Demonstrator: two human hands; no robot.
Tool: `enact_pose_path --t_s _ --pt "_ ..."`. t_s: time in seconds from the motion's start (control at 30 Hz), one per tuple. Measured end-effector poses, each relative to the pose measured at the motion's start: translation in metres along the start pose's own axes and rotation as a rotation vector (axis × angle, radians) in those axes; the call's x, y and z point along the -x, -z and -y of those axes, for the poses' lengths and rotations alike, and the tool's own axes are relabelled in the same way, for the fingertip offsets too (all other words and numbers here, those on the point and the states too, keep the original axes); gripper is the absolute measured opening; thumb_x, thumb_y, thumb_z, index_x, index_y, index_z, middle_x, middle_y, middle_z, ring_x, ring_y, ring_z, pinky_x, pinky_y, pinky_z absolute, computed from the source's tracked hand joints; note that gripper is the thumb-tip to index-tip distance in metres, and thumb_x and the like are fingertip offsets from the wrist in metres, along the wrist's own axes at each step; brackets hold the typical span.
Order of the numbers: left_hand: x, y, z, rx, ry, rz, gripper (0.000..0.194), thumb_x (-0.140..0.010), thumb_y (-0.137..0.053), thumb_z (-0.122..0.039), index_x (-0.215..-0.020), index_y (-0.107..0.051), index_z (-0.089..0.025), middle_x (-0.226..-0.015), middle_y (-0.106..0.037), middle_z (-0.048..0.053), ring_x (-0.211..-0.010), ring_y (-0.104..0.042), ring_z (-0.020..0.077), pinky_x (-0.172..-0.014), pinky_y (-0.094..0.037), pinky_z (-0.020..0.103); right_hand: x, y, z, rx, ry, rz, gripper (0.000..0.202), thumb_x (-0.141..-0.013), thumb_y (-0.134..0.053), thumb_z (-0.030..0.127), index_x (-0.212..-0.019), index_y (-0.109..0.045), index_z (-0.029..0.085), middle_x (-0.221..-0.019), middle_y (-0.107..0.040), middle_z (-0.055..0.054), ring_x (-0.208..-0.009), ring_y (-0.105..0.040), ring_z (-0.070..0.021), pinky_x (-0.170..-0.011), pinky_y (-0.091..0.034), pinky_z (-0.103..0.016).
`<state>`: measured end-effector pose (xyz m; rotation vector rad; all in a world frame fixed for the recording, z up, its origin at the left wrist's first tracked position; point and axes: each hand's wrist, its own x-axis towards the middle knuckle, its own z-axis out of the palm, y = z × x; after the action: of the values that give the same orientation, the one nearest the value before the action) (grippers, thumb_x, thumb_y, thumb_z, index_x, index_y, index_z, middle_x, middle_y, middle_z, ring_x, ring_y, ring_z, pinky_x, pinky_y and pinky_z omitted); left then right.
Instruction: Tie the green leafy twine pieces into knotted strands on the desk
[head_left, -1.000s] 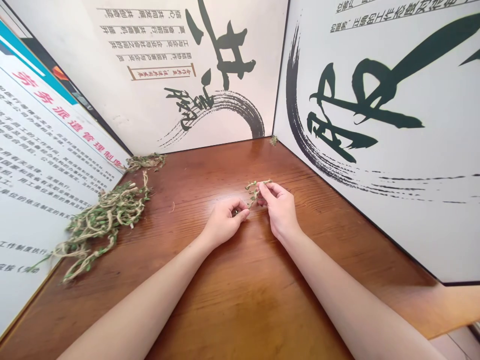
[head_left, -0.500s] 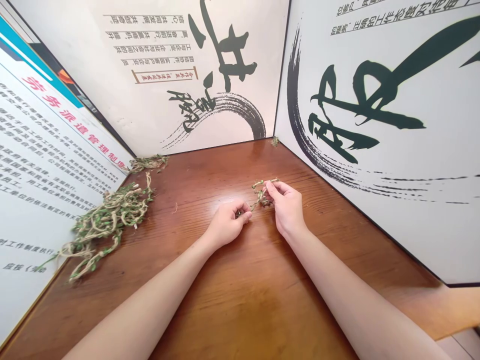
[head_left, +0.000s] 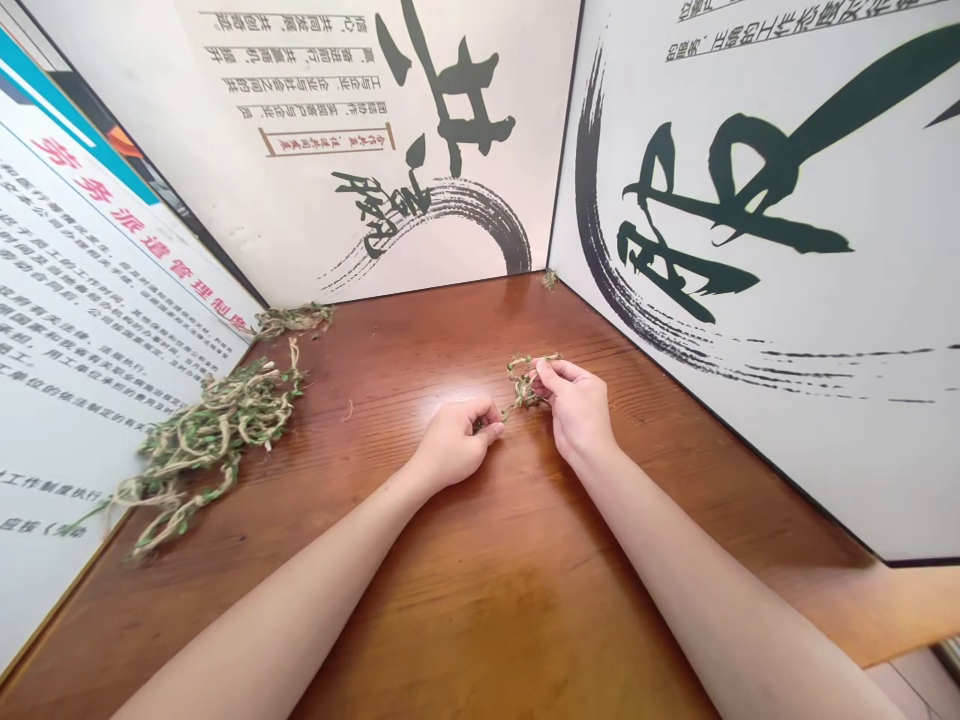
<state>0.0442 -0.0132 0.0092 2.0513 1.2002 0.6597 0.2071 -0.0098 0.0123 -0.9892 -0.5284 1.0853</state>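
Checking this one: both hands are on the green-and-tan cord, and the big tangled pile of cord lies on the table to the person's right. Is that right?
Not quite: the head view shows the pile on the table to the person's left. Both hands are indeed on the cord.

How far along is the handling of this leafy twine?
Seemingly midway: the left hand and right hand hold a bunched twine strand. The large heap may be waiting and the small clump behind it done, but neither pile's status is certain.
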Motion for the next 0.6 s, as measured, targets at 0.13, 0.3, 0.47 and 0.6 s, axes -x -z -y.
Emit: enact_pose_path --t_s 0.13,0.3,0.47,0.6 --pt "0.001 -0.003 0.001 -0.068 -0.012 -0.109 0.012 -0.086 -0.057 -0.025 -0.077 -0.061 -0.017 -0.073 -0.064 -0.001 -0.063 -0.049 0.0126 -0.064 -0.037 0.029 0.001 0.002 0.002 -0.015 0.004 0.000 0.026 -0.060 -0.083 0.032 -0.072 -0.070 0.013 -0.073 -0.065 -0.004 -0.063 -0.056 -0.0112 -0.061 -0.047 -0.026" --pt "0.003 -0.005 0.001 -0.323 0.106 -0.429 0.013 -0.088 -0.057 -0.026 -0.091 -0.069 -0.021 -0.095 -0.069 0.003 -0.094 -0.059 0.0239 -0.083 -0.040 0.039 0.010 -0.003 0.000 0.005 -0.119 0.091 0.024 -0.065 -0.084 0.031 -0.076 -0.074 0.013 -0.081 -0.068 -0.005 -0.072 -0.061 -0.0106 -0.071 -0.050 -0.024" --pt "0.008 -0.008 -0.005 -0.438 -0.114 -0.634 0.042 -0.077 -0.059 -0.011 -0.118 -0.062 -0.019 -0.120 -0.063 0.007 -0.114 -0.055 0.0258 -0.096 -0.035 0.043 0.022 -0.011 -0.003 0.008 -0.203 0.157 0.025 -0.065 -0.084 0.031 -0.081 -0.077 0.013 -0.090 -0.071 -0.007 -0.079 -0.064 -0.0121 -0.080 -0.053 -0.026" --pt "0.008 -0.010 -0.003 -0.363 -0.262 -0.531 0.025 -0.086 -0.063 -0.024 -0.110 -0.063 -0.016 -0.102 -0.068 0.006 -0.095 -0.062 0.0208 -0.089 -0.038 0.037 0.029 -0.014 -0.009 -0.013 -0.232 0.204 0.029 -0.065 -0.084 0.034 -0.085 -0.078 0.014 -0.097 -0.073 -0.008 -0.086 -0.066 -0.0150 -0.087 -0.054 -0.029"
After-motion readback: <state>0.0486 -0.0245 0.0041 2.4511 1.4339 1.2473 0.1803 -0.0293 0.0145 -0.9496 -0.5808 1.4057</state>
